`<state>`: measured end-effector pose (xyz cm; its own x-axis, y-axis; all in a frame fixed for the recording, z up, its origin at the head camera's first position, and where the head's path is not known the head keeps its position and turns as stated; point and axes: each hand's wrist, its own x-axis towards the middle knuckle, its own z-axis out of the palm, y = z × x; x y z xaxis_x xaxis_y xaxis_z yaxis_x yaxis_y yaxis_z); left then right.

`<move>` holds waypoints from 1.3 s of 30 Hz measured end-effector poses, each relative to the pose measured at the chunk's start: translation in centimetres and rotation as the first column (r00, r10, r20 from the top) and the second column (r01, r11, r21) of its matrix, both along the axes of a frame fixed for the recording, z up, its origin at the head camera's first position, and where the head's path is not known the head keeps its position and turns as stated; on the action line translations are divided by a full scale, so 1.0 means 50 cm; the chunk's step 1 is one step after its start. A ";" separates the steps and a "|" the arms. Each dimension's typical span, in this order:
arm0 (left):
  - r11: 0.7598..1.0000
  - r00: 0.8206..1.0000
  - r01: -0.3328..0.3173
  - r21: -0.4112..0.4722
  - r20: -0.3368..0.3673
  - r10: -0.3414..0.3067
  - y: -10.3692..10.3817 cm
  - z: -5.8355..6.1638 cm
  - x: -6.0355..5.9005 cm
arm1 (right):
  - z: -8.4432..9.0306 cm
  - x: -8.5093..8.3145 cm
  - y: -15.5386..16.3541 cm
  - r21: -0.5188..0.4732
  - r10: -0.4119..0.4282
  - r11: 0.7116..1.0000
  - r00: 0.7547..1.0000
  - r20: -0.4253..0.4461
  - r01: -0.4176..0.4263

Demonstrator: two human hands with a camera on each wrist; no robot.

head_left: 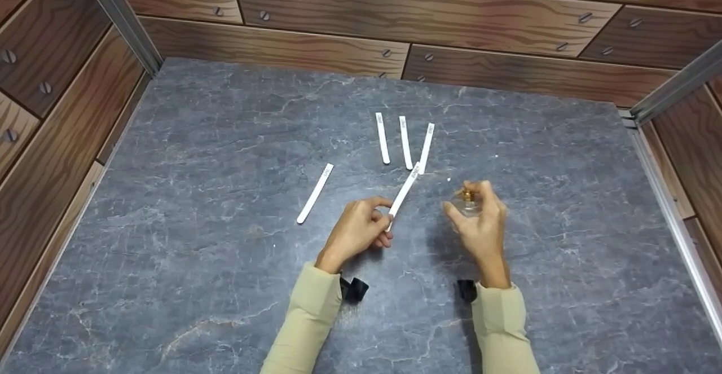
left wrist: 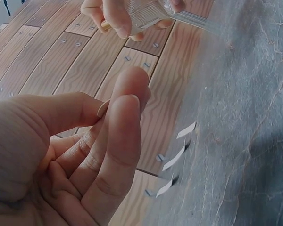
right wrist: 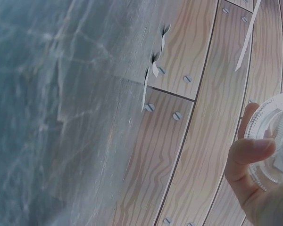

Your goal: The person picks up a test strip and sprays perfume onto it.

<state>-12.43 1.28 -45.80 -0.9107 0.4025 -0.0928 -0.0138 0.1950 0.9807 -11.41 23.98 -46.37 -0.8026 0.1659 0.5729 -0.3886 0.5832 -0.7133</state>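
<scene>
I am pinching one white paper strip [head_left: 403, 194] between the thumb and fingertips of my left hand [head_left: 356, 230], and the strip is slanting up and away from my fingers toward the far side of the grey marbled table [head_left: 197, 193]. My right hand [head_left: 479, 221] is curling its fingers and thumb around one small clear glass bottle [head_left: 467, 203] with a gold-coloured top, holding it just above the table, near the raised end of the strip but apart from it. In the right wrist view the ribbed round base of the bottle [right wrist: 273, 141] is showing between my thumb and fingers. I am counting five strips in all: the one in my left hand, three [head_left: 405, 142] lying side by side on the table just beyond it, and one single strip [head_left: 315, 193] lying on its own to the left, well apart from the three. The upper tip of my held strip is sitting close to the near end of the rightmost of the three. Both my sleeves [head_left: 307, 317] are pale beige, and wood-patterned walls [head_left: 338, 7] are standing around the table on three sides.
</scene>
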 end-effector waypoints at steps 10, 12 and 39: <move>1.000 1.000 0.019 0.021 0.010 -0.020 0.005 0.007 -0.001 | 0.008 -0.007 -0.004 -0.078 -0.035 0.996 0.999 0.006 0.035; 0.999 1.000 0.024 0.024 0.014 -0.024 0.007 0.004 0.003 | 0.007 -0.006 -0.001 -0.087 -0.044 0.995 0.999 0.002 0.044; 0.980 0.981 -0.195 0.029 -0.009 0.196 -0.040 -0.023 -0.075 | -0.001 -0.001 0.000 -0.193 -0.013 0.981 0.997 0.080 0.029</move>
<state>-16.17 -0.73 -46.95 -0.9731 0.2188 -0.0724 -0.0369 0.1620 0.9861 -11.44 23.96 -46.44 -0.8386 0.2851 0.4642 -0.3167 0.4382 -0.8413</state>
